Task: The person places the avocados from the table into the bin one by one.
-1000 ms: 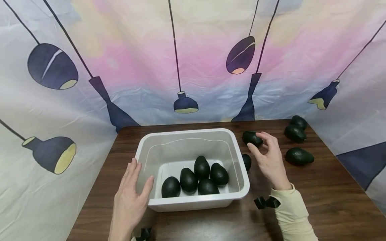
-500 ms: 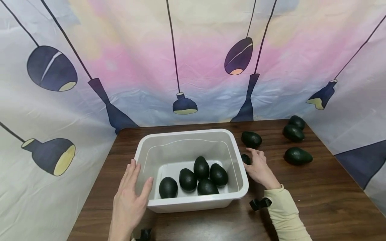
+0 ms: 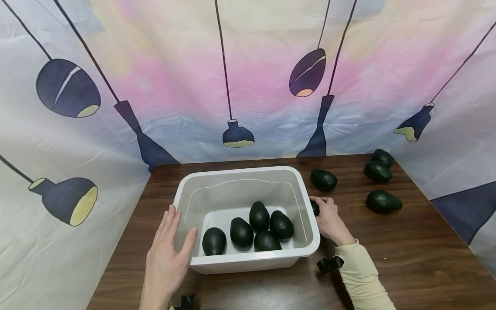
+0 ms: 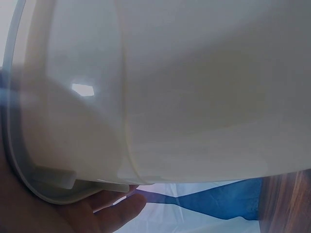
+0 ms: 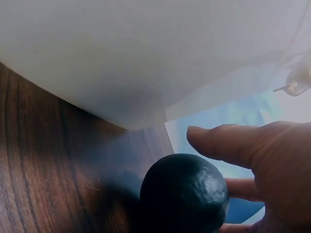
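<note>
A pale grey plastic bin (image 3: 248, 261) stands on the wooden table, with several dark green avocados (image 3: 241, 233) in it. My left hand (image 3: 167, 252) rests at its left rim, thumb spread from the straight fingers; in the left wrist view, fingertips (image 4: 124, 209) show past the rim. My right hand (image 3: 328, 218) reaches down beside the bin's right wall, around an avocado (image 3: 314, 208) partly hidden by the rim. In the right wrist view, the thumb (image 5: 226, 143) stands apart from this avocado (image 5: 187, 194), while other fingers show behind it.
Another avocado (image 3: 323, 180) lies just beyond my right hand. Farther right are a single avocado (image 3: 383, 201) and a pair (image 3: 378, 171) near the back corner of the table (image 3: 418, 258). A cloth with printed lamps (image 3: 238, 133) hangs behind the table.
My right hand has moved from the back avocado towards me and down to the one beside the bin. Inside, the leftmost avocado has rolled slightly left. My left hand has stayed put.
</note>
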### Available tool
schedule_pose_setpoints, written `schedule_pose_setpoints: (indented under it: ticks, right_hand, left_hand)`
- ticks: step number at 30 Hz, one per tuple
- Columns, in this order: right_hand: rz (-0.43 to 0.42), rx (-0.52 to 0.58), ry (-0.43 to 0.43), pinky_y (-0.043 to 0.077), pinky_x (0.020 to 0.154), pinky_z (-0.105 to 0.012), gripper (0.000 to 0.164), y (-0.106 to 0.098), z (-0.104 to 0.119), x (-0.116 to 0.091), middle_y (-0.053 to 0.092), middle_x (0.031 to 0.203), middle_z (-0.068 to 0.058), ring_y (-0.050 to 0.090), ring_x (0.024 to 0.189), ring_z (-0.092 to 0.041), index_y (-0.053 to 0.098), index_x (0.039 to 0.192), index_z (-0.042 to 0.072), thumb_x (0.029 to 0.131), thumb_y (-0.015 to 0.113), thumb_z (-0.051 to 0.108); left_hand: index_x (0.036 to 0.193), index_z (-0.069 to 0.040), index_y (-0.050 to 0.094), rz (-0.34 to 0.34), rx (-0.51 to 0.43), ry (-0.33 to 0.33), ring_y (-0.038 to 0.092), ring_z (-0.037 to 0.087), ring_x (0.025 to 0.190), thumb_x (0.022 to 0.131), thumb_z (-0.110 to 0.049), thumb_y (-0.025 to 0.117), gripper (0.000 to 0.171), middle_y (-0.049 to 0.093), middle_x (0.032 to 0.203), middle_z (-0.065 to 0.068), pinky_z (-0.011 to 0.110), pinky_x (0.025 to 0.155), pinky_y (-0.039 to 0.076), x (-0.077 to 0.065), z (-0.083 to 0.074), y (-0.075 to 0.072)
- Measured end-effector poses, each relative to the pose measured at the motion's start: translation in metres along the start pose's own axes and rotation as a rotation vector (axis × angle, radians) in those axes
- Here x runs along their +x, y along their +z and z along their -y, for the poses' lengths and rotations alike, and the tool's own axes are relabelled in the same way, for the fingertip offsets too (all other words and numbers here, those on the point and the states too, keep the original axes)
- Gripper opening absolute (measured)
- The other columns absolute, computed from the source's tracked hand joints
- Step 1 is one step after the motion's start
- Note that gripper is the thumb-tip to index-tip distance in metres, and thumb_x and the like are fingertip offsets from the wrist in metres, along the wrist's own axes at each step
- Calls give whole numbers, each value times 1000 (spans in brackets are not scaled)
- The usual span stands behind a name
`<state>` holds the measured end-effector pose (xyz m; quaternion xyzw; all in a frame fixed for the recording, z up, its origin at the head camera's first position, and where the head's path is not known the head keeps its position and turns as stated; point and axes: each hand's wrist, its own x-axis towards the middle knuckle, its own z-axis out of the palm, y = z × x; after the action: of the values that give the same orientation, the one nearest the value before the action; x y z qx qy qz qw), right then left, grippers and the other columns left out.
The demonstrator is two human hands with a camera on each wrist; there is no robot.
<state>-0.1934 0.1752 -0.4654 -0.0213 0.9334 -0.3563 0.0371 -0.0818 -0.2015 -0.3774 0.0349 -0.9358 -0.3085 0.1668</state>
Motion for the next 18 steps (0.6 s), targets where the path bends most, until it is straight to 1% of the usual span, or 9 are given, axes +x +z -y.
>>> schedule_pose_setpoints:
  ticks: [4,10,14,18]
  right_hand:
    - [-1,-1,14,33,99,-67,64,1,-1,0,30,138,-37,31,125,-56,46,140,0,86,71,26]
    - [1,8,13,35,100,-65,63,1,-2,1,32,137,-37,36,125,-56,45,141,0,87,70,22]
    - [-11,7,1,35,100,-65,63,1,-2,0,33,136,-38,38,124,-56,45,140,-1,87,71,23]
    - [-15,19,0,36,100,-64,64,1,-1,-1,34,135,-37,40,123,-54,44,140,-1,88,70,24]
  left_hand:
    - [143,-1,46,2,-3,1,25,29,144,95,-40,61,64,30,157,4,60,108,28,0,0,0]
    - [144,-1,45,5,-4,3,25,29,145,95,-40,60,64,29,157,4,60,108,28,1,-1,-2]
    - [144,-1,45,8,-1,3,25,30,145,95,-40,60,64,29,157,4,60,108,29,1,-1,-2]
    - [145,-2,44,14,2,-7,23,28,145,95,-42,60,66,28,158,3,60,108,28,1,-2,-2]
